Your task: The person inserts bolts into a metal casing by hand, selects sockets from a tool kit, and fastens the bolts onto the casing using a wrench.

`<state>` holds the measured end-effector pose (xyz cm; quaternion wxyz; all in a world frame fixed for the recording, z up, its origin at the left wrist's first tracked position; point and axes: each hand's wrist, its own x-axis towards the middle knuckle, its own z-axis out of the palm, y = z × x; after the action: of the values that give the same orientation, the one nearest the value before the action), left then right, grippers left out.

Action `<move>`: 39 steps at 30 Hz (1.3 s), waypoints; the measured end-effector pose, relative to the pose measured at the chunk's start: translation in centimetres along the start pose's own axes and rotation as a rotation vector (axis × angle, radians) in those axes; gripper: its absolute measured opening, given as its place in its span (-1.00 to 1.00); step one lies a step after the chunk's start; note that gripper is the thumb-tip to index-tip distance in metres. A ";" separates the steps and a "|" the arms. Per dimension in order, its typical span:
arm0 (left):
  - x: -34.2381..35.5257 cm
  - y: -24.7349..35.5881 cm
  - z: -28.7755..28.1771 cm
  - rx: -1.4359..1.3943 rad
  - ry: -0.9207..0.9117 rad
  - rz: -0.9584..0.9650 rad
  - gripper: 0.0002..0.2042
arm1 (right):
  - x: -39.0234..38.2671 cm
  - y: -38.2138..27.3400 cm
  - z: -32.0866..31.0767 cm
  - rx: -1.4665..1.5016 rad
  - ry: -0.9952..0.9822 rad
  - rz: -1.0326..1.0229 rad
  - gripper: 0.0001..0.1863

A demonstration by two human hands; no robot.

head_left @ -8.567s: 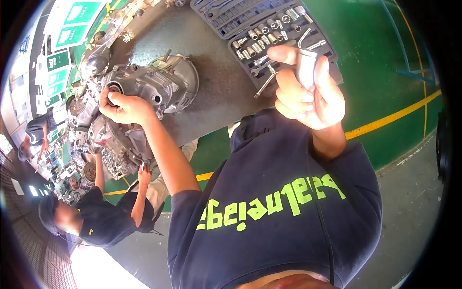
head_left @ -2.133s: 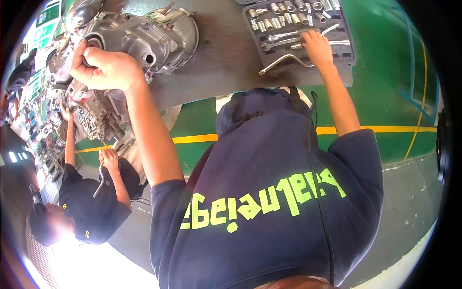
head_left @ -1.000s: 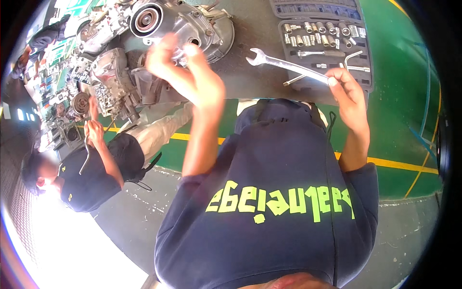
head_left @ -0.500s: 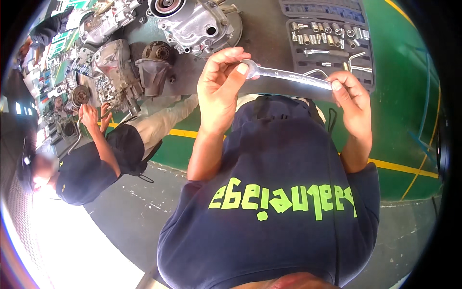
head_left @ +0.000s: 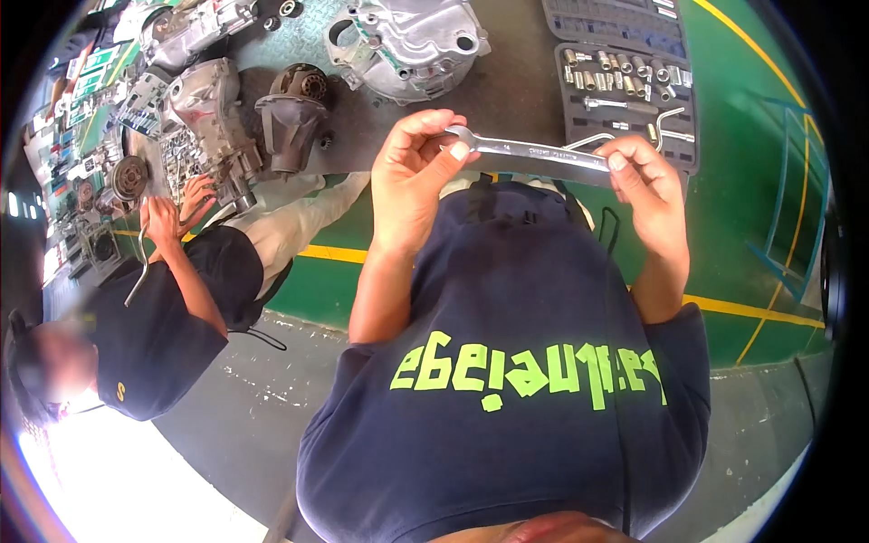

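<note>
A shiny combination wrench (head_left: 534, 149) spans the space between my two hands, held nearly level by the table's near edge. My left hand (head_left: 414, 176) pinches its open-jaw end between thumb and fingers. At the other end, my right hand (head_left: 647, 181) grips the wrench, and its fingers cover that tip. Beyond the wrench, a silver gearbox housing (head_left: 421, 50) lies on the dark workbench (head_left: 362, 136). An open socket set case (head_left: 579, 104) with several sockets, a ratchet and bent bars rests just past my right hand.
Left on the bench stand a dark cone-shaped housing (head_left: 291, 122) and a grey gearbox casing (head_left: 204, 100). A co-worker (head_left: 172, 308) at my left holds a bent metal bar (head_left: 140, 267). A blue metal frame (head_left: 783, 199) stands on the green floor at right.
The wrench stays between my hands; my right hand has come slightly left. My view has shifted, so the gearbox housing sits further right and higher. The co-worker's hands have moved a little.
</note>
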<state>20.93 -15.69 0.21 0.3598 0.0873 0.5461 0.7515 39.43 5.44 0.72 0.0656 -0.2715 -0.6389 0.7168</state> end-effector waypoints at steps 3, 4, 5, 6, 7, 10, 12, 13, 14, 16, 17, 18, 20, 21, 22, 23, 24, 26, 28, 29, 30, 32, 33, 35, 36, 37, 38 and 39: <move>-0.1 0.1 -2.0 0.091 -0.029 -0.009 -0.73 | 0.7 0.7 1.3 -0.071 -0.102 0.079 -0.81; -0.1 0.1 -2.7 0.102 -0.057 -0.033 -0.74 | 1.0 1.0 1.8 -0.054 -0.181 0.131 -0.76; -0.1 0.0 -3.1 0.067 -0.075 -0.046 -0.75 | 1.3 0.9 2.4 -0.071 -0.270 0.192 -0.72; -0.1 -0.2 -4.0 0.091 -0.117 -0.067 -0.76 | 1.6 0.8 3.2 -0.090 -0.359 0.253 -0.69; -0.3 -0.6 -4.8 0.108 -0.138 -0.066 -0.77 | 2.0 1.6 3.9 -0.089 -0.438 0.292 -0.63; -0.2 -0.9 -6.5 0.119 -0.235 -0.093 -0.78 | 2.9 2.4 7.2 -0.057 -0.539 0.393 -0.61; 0.1 -0.7 -7.2 0.214 -0.215 0.012 -0.79 | 3.3 3.4 9.0 -0.080 -0.466 0.397 -0.62; 0.5 -0.6 -7.7 0.214 -0.206 0.022 -0.79 | 3.5 3.7 10.0 -0.087 -0.375 0.405 -0.64; 0.9 -0.4 -8.2 0.297 -0.200 0.072 -0.77 | 3.8 3.8 11.0 -0.093 -0.383 0.401 -0.64; 1.7 -0.2 -9.3 0.376 -0.194 0.119 -0.74 | 3.9 4.0 12.7 -0.229 -0.118 0.264 -0.67; 2.2 -0.2 -9.8 0.397 -0.159 0.105 -0.74 | 4.3 4.8 13.3 -0.345 -0.020 0.175 -0.69; 2.6 -0.2 -10.2 0.417 -0.128 0.090 -0.74 | 4.7 5.3 13.9 -0.348 -0.014 0.181 -0.69; 3.6 -0.3 -10.5 0.499 -0.062 0.192 -0.75 | 5.3 6.0 14.3 -0.388 0.170 0.091 -0.67; 4.1 -0.5 -10.7 0.535 -0.064 0.195 -0.76 | 5.5 6.5 14.1 -0.365 0.219 0.111 -0.67; 4.6 -0.6 -10.9 0.573 -0.066 0.201 -0.76 | 5.6 6.9 14.2 -0.369 0.237 0.120 -0.67; 5.0 -0.7 -10.9 0.566 -0.085 0.195 -0.76 | 5.5 7.2 14.3 -0.328 0.330 0.104 -0.67; 5.3 -0.8 -10.8 0.565 -0.100 0.204 -0.77 | 5.5 7.6 14.3 -0.286 0.423 0.086 -0.68; 6.1 -1.1 -10.4 0.558 -0.135 0.213 -0.78 | 5.7 8.1 14.5 -0.274 0.496 0.072 -0.68; 6.7 -1.4 -9.8 0.562 -0.143 0.220 -0.79 | 6.2 8.1 14.9 -0.350 0.533 0.070 -0.68; 7.0 -1.4 -9.6 0.559 -0.163 0.216 -0.79 | 6.4 7.8 15.4 -0.362 0.572 0.047 -0.68; 7.4 -1.4 -9.4 0.636 -0.145 0.330 -0.79 | 6.7 7.7 15.7 -0.361 0.590 0.052 -0.68; 8.1 -1.4 -9.0 0.704 -0.146 0.445 -0.78 | 7.1 7.7 15.8 -0.393 0.576 0.070 -0.67; 8.4 -1.3 -9.1 0.744 -0.106 0.533 -0.78 | 7.1 7.9 15.8 -0.408 0.571 0.048 -0.66; 9.2 -1.5 -9.2 0.750 -0.054 0.633 -0.78 | 7.0 8.2 16.3 -0.360 0.568 0.048 -0.68; 9.4 -1.5 -9.3 0.746 -0.067 0.634 -0.78 | 7.0 8.3 16.7 -0.315 0.547 0.045 -0.69; 9.5 -1.6 -9.7 0.745 -0.070 0.595 -0.79 | 6.8 6.6 17.8 -0.185 0.472 0.236 -0.72; 9.7 -1.7 -9.9 0.740 -0.077 0.558 -0.79 | 6.9 5.8 18.9 -0.101 0.462 0.297 -0.75; 9.8 -2.0 -10.1 0.731 -0.080 0.561 -0.79 | 7.1 5.7 19.8 -0.009 0.429 0.304 -0.76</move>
<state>9.39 -16.83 -8.09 0.1088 0.3817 0.7164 0.5739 25.49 -9.86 -6.14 0.0897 -0.5105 -0.5656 0.6415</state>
